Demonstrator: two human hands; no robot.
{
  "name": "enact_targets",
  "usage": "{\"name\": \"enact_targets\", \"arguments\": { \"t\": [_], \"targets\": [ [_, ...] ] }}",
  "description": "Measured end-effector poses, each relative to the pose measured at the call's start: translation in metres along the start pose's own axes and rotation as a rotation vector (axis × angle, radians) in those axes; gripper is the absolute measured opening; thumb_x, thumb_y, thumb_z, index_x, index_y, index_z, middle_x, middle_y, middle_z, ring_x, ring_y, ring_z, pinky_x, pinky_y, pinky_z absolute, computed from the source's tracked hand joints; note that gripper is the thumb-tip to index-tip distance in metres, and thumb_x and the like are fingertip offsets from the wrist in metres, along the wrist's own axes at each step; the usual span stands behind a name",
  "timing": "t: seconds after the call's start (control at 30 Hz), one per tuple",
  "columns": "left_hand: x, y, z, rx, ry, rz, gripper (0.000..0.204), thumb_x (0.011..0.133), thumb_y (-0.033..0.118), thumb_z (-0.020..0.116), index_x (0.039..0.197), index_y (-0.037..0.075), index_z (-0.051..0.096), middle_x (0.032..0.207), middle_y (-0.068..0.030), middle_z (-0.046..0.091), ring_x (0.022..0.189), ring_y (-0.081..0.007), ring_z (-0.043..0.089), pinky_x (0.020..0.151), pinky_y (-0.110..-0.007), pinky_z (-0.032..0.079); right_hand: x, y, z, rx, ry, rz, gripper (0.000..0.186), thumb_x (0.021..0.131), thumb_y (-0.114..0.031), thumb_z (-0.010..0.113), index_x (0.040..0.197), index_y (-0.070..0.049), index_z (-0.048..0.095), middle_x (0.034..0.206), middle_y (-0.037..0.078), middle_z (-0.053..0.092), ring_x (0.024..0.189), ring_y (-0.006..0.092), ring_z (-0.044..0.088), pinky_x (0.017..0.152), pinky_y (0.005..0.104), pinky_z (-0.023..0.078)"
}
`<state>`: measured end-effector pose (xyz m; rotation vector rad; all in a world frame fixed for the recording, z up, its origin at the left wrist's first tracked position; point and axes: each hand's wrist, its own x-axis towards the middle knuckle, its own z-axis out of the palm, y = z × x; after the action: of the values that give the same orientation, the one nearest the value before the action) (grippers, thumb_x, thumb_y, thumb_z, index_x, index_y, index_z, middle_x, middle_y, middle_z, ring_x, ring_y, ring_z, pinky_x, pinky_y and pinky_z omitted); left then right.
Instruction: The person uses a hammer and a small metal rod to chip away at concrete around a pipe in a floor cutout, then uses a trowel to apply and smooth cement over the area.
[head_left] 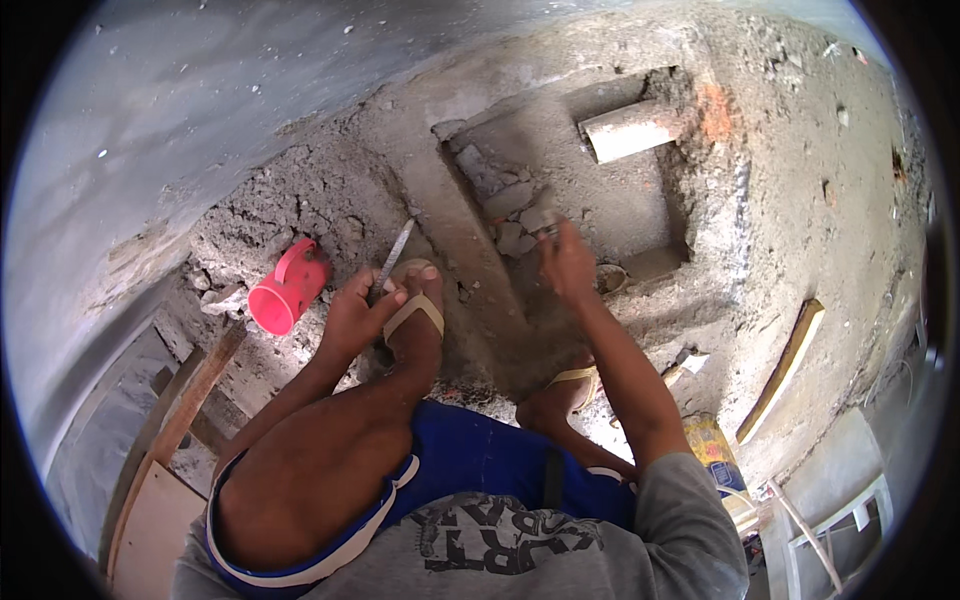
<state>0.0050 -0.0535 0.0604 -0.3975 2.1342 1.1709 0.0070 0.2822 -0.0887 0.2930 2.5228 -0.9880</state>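
Observation:
My left hand [358,312] is closed around a narrow, pale, flat strip [399,248], which points up and away beside my sandalled foot; its exact kind cannot be made out. My right hand [568,266] reaches into a rectangular pit [612,195] in the rough floor. Its fingers are wrapped round a small trowel [541,216], whose grey blade is blurred and lies over broken mortar chunks [510,236] at the pit's left side. Sticking into the far right corner of the pit is a white pipe [630,131].
A pink mug [288,290] lies tilted on rubble to the left. Wooden boards [195,390] stand at the lower left. On the right are a wooden strip [782,370] and a yellow bag [712,455]. A grey wall [200,110] rises at the far left.

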Motion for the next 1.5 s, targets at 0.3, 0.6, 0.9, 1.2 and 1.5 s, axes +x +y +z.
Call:
{"name": "enact_targets", "arguments": {
  "t": [0.3,0.6,0.9,1.2,1.5],
  "targets": [
    [-0.015,-0.009,-0.003,-0.106,0.062,-0.051,0.017,0.086,0.015,0.074,0.092,0.005,0.062,0.081,-0.0012,0.062,0.073,-0.0062,0.053,0.067,-0.025,0.046,0.074,0.083,-0.016,-0.127,-0.090,0.236,0.048,0.095,-0.032,0.057,0.136,-0.011,0.047,0.113,0.027,0.065,0.105,0.0454,0.062,0.089,0.0521,0.049],
    [-0.033,0.000,-0.008,-0.212,0.033,-0.144,0.018,0.086,0.015,0.075,0.094,0.005,0.062,0.083,-0.0004,0.062,0.075,-0.0056,0.054,0.066,-0.025,0.046,0.084,0.063,0.006,-0.313,-0.384,0.048,0.043,0.083,-0.017,0.062,0.125,-0.013,0.056,0.101,0.024,0.068,0.097,0.0426,0.065,0.083,0.0521,0.052],
    [-0.012,0.011,0.009,-0.083,-0.089,-0.136,0.020,0.086,0.016,0.076,0.097,0.005,0.064,0.086,-0.0001,0.063,0.078,-0.0079,0.056,0.072,-0.027,0.048,0.182,-0.008,-0.021,-0.654,-0.746,-0.042,0.061,0.077,-0.009,0.063,0.135,-0.027,0.058,0.107,0.017,0.070,0.098,0.0363,0.068,0.081,0.0454,0.056],
    [-0.017,0.013,0.015,0.148,-0.265,0.047,0.028,0.084,0.022,0.076,0.106,0.008,0.064,0.090,-0.0046,0.066,0.084,-0.0146,0.062,0.075,-0.033,0.050,0.078,0.053,-0.034,-0.068,-0.533,-0.148,0.056,0.070,-0.014,0.074,0.123,-0.002,0.061,0.109,0.024,0.067,0.106,0.0392,0.063,0.092,0.0423,0.049],
    [-0.017,0.021,0.020,0.277,-0.463,0.282,0.027,0.083,0.022,0.073,0.104,0.008,0.064,0.093,-0.0140,0.066,0.087,-0.0318,0.065,0.078,-0.041,0.050,-0.003,-0.139,-0.072,0.062,-0.293,-0.536,0.032,0.081,-0.016,0.065,0.112,-0.011,0.059,0.083,0.019,0.068,0.077,0.0401,0.068,0.067,0.0495,0.054]
  ]
}}
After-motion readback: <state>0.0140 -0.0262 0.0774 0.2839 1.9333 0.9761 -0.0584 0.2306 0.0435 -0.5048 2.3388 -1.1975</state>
